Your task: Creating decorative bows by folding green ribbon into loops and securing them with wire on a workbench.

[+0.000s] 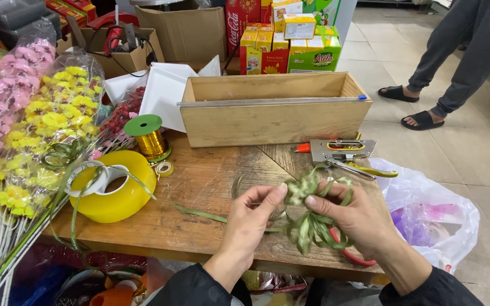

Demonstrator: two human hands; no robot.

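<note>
The grip of both hands is closing on a looped green ribbon bow (313, 218): the left hand (250, 218) is pinching one loop between thumb and forefinger, and the right hand (358, 218) is cradling the bow's far side with fingers curled around the loops. The bow is being held just above the front edge of the wooden bench (199, 187), with a loose tail of ribbon (199, 214) trailing leftward across the surface. A red-handled tool, probably scissors (355, 258), is lying under the right wrist; only part of it is showing. A staple gun (341, 152) is resting near the bow, in front of an open wooden box (273, 116). A large yellow ribbon spool (114, 192) and a small gold wire spool (150, 139) are standing to the left, beside wrapped artificial flowers (52, 119). Risk assessment: the loops are probably staying in shape through finger pressure alone, so any loosening of either pinch could be letting them spring apart. The trailing tail could also be snagging on the bench edge and pulling the bow off centre.
</note>
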